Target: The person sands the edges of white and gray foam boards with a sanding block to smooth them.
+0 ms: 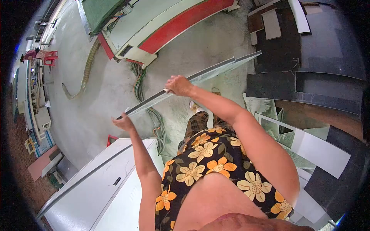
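A long, thin flat panel is held on edge in front of my body, slanting up toward the right. At its far right end a second layer shows past the first, like two sheets laid together. My right hand is closed over the upper edge near the middle, with something small and white under its fingers. Down at the left end, my left hand grips the corner, fingers bent around it. My shod foot shows on the concrete floor below the panel.
Dark boards and pale offcuts lie stacked on the right. Ahead stands a red and white machine, with cables trailing along the floor. A white cabinet is close on my left; a ribbed hose lies beyond.
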The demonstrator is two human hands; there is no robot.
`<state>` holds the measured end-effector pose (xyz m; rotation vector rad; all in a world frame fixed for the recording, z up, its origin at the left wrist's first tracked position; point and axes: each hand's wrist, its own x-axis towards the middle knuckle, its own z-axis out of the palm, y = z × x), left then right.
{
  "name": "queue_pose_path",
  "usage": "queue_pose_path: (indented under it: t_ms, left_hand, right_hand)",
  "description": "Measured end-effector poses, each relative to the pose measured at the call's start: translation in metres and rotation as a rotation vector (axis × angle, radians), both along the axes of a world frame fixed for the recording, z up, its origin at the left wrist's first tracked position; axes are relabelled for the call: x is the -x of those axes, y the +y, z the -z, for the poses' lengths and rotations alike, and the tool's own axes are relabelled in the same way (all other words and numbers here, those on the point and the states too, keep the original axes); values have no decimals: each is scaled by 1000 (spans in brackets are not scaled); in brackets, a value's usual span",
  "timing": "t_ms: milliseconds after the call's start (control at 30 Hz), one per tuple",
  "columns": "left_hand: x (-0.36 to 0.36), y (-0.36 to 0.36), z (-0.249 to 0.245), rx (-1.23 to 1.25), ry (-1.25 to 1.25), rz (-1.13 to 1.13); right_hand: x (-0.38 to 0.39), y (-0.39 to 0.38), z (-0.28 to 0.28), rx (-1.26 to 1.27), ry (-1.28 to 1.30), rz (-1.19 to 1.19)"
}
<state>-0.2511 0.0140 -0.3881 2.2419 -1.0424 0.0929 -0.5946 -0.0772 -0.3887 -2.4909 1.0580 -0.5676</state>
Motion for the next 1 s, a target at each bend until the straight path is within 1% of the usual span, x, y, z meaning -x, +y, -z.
queue_pose_path:
  t_ms: [33, 67, 100, 167, 267, 367, 400, 467, 533, 667, 767, 800, 900, 1000]
  left_hand:
    - [13, 4, 3, -51, -215, 72]
    - [30, 6, 0, -125, -266, 258]
    - [48, 6, -5, -201, -315, 444]
    - [80, 8, -2, -345, -219, 621]
    - [119, 4, 2, -534, -184, 626]
    - [121, -5, 23, -549, -137, 590]
    - [122, -9, 30, -520, -149, 590]
    - [121, -18, 39, -535, -74, 626]
    - [113, -20, 45, -549, -24, 653]
    - [75, -9, 77, -543, 79, 690]
    - [54, 5, 89, -491, 129, 716]
    - [50, 11, 94, -472, 138, 725]
    - [50, 19, 82, -461, 178, 736]
    - [49, 24, 82, -488, 240, 663]
  right_hand:
    - [-11, 4, 9, -18, -9, -6]
    - [-23, 7, 19, 42, 13, -13]
    - [-34, 11, 25, 32, 7, -5]
    - [-52, 17, 32, 10, -2, 14]
    - [-69, 18, 37, 3, 7, 38]
    - [-81, 16, 40, 0, 32, 38]
    - [-86, 16, 43, 5, 41, 49]
    - [-97, 18, 51, 17, 56, 68]
    - [-107, 21, 55, -30, 69, 61]
    - [-133, 33, 70, -72, 22, 72]
    - [-153, 46, 81, -143, 124, 40]
    - [-158, 50, 87, -146, 112, 46]
    - [-170, 64, 98, -164, 101, 45]
    - [-170, 69, 98, -182, 142, -8]
